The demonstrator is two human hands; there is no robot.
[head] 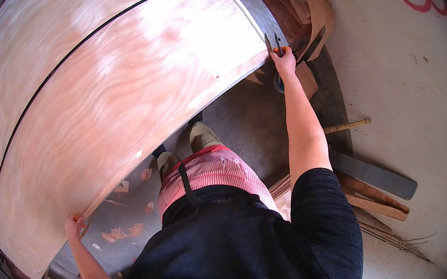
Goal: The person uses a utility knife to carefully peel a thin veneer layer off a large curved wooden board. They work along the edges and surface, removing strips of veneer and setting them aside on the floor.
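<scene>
A wide sheet of pale wood veneer (137, 86) lies before me, its near edge running diagonally across the view. At the sheet's far right corner, my right hand (284, 63) holds a slim dark tool (278, 44), whose kind I cannot make out. My left hand (73, 229) pinches the sheet's near edge at the lower left, where a narrow strip (86, 228) hangs beside it. Something orange covers fingertips on both hands. A long thin black rod or cord (64, 58) curves across the top of the sheet.
Scraps of veneer (115, 234) litter the grey floor (243, 116). Loose brown sheets (296, 5) are heaped beyond the right corner. Along the pale wall (400, 86) rest a dark flat board (375, 175), wooden strips (380, 204) and a bamboo-like stick (348, 125).
</scene>
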